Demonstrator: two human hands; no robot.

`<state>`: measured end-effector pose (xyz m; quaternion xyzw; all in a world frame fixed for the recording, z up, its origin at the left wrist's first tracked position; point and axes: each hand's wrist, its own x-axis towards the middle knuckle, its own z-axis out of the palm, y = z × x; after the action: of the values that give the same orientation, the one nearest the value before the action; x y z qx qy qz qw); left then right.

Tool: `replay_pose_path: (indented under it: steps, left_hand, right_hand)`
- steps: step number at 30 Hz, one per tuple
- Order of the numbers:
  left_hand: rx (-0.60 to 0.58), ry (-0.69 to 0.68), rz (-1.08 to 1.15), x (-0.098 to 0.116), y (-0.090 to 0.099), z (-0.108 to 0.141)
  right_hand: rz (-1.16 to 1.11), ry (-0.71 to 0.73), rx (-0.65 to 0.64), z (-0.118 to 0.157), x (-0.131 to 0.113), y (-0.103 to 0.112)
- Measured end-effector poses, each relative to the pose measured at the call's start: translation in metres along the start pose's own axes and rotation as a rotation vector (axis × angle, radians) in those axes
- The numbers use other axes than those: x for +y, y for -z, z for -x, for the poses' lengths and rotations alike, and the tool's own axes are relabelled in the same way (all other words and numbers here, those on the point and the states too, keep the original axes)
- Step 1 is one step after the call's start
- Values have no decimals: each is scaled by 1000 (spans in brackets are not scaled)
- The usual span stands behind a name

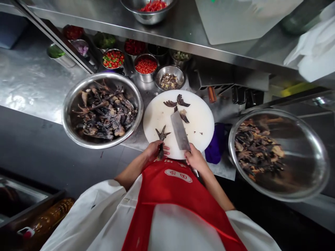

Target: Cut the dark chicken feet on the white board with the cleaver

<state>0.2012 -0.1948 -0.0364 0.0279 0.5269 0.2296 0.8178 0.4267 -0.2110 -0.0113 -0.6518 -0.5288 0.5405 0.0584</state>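
My left hand (156, 150) is closed round the leg of a dark chicken foot (162, 133), its toes spread over the near left edge of the round white cutting board (154, 104). In my right hand (195, 158) is the handle of a cleaver (180, 130). Its broad blade lies over the middle of the board, pointing away from me. Beyond the blade are several dark cut pieces of chicken feet (183, 101), and small scraps dot the board's right side.
A steel bowl (65, 115) heaped with dark chicken feet stands left. Another large bowl (309, 146) with cut pieces is at right. Behind the board are pots of chopped red chilli (146, 66) and a small bowl (170, 78) under a steel shelf (183, 42). A purple cloth (215, 144) lies beside the board.
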Motion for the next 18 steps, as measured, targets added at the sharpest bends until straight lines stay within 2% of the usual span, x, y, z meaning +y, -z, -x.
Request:
replay_pose_path:
  steps: [3, 6, 9, 13, 15, 18]
  left_hand:
    - [-14, -148, -173, -1, 1, 2]
    - [90, -285, -336, -7, 1, -2]
    - [172, -360, -352, -17, -2, -9]
    - [222, -400, -337, -31, -7, -16]
    - [233, -403, -352, -34, -10, -18]
    - [233, -411, -349, -35, -13, -20]
  right_hand:
    - [135, 85, 89, 1, -9, 0]
    - [276, 154, 198, 2, -23, -2]
    - [381, 209, 270, 5, -43, -1]
    - [395, 271, 379, 5, -69, -3]
    - [422, 252, 366, -1, -73, -8]
    - [527, 152, 181, -16, -69, -18]
